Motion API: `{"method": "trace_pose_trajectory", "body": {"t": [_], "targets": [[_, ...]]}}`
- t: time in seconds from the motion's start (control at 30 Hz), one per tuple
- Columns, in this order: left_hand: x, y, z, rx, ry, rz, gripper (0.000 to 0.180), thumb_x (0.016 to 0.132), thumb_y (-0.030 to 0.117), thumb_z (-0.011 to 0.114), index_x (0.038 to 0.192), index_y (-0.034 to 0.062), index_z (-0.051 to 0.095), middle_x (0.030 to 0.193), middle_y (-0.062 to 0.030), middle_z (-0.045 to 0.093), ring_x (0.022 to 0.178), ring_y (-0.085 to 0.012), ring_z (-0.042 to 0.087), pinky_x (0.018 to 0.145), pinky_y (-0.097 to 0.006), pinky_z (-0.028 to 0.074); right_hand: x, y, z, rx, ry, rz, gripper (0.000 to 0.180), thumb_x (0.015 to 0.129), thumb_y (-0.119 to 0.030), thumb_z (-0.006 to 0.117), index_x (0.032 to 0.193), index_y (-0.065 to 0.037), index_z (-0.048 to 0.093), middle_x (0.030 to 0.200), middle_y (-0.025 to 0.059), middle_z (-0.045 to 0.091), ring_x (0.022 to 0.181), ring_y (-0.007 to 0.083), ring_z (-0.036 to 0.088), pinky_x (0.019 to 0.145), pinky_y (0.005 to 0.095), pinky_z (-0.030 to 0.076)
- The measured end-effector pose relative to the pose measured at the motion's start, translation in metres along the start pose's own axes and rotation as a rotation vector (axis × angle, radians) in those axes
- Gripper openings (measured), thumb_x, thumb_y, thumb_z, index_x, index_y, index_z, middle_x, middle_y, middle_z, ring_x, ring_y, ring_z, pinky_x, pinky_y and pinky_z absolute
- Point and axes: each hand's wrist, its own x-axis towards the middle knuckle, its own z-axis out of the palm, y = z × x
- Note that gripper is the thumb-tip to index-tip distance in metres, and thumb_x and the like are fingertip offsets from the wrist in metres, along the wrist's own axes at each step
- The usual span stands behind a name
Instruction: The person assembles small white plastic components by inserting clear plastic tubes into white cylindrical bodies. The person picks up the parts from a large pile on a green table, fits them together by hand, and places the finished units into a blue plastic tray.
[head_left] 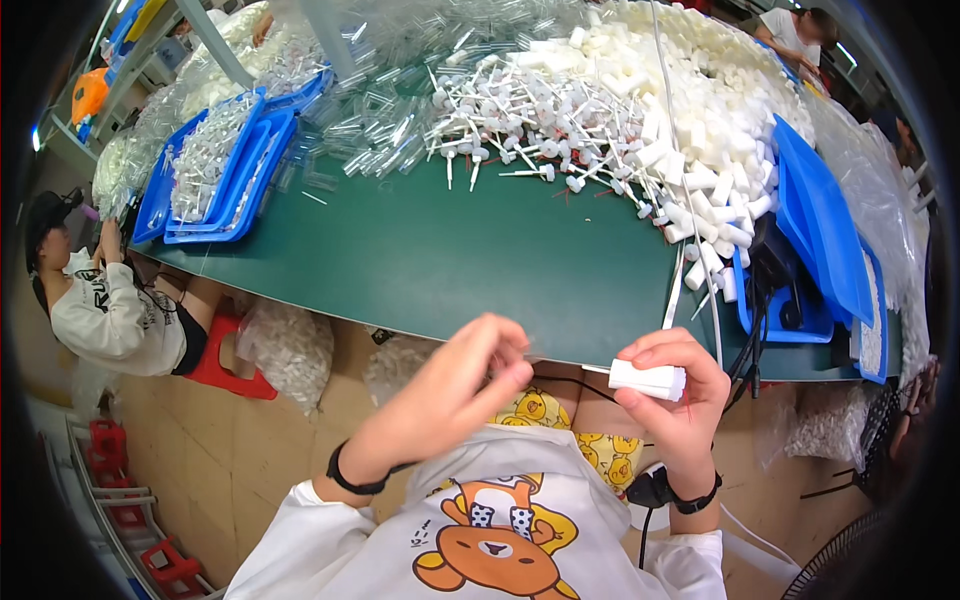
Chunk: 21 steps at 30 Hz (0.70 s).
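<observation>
My right hand point(685, 385) grips a white plastic cylinder point(645, 380) between thumb and fingers, just past the table's near edge. One end of the cylinder is ribbed, and a thin white stem sticks out of the other. A fine red strand shows by the palm. To its left, my left hand point(455, 390) is raised with its fingers curled in toward the thumb; what they hold, if anything, I cannot make out. Beyond the hands, a heap of thin white stems with translucent caps point(530, 120) lies on the green table point(440, 250), beside loose white cylinders point(715, 190).
Clear plastic tubes point(385, 130) are heaped at the back. Blue trays point(215, 235) with parts stand at left, and more blue trays point(825, 235) at right near black cables point(765, 300). A white cord hangs down by my right hand. A co-worker point(115, 310) sits at left.
</observation>
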Motion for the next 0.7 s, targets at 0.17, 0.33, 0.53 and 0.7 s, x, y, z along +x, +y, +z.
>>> {"method": "trace_pose_trajectory", "body": {"t": [0.17, 0.33, 0.53, 0.7], "targets": [[-0.007, 0.018, 0.015, 0.191, -0.068, 0.158, 0.023, 0.084, 0.015, 0.059, 0.096, -0.0008, 0.048, 0.081, -0.0099, 0.049, 0.076, -0.0234, 0.047, 0.071, -0.033, 0.039, 0.006, -0.001, 0.005, -0.110, -0.137, -0.128, 0.028, 0.064, 0.003, 0.075, 0.088, -0.001, 0.061, 0.088, 0.0119, 0.064, 0.082, 0.0189, 0.062, 0.070, 0.0281, 0.050], [-0.002, 0.012, 0.015, 0.374, -0.024, 0.397, 0.026, 0.074, 0.014, 0.067, 0.091, 0.0006, 0.053, 0.076, -0.0084, 0.049, 0.071, -0.0237, 0.044, 0.064, -0.033, 0.037, 0.006, 0.000, 0.004, -0.183, -0.201, -0.129, 0.026, 0.064, -0.001, 0.077, 0.087, -0.001, 0.063, 0.085, 0.0091, 0.065, 0.078, 0.0197, 0.063, 0.067, 0.0280, 0.051], [0.003, 0.001, 0.020, 0.477, -0.082, 0.431, 0.024, 0.074, 0.015, 0.067, 0.087, 0.0009, 0.052, 0.075, -0.0090, 0.048, 0.069, -0.0259, 0.044, 0.064, -0.034, 0.037, 0.004, 0.000, 0.007, -0.197, -0.201, -0.037, 0.026, 0.064, -0.002, 0.078, 0.087, -0.001, 0.065, 0.085, 0.0099, 0.064, 0.079, 0.0196, 0.062, 0.068, 0.0285, 0.051], [0.005, -0.004, 0.026, 0.293, -0.074, 0.364, 0.025, 0.076, 0.015, 0.066, 0.090, 0.0008, 0.051, 0.074, -0.0093, 0.046, 0.069, -0.0261, 0.045, 0.064, -0.035, 0.038, -0.001, 0.014, 0.012, 0.052, -0.095, 0.070, 0.028, 0.063, -0.001, 0.079, 0.088, -0.002, 0.065, 0.087, 0.0082, 0.059, 0.091, 0.0157, 0.055, 0.076, 0.0280, 0.047]]}}
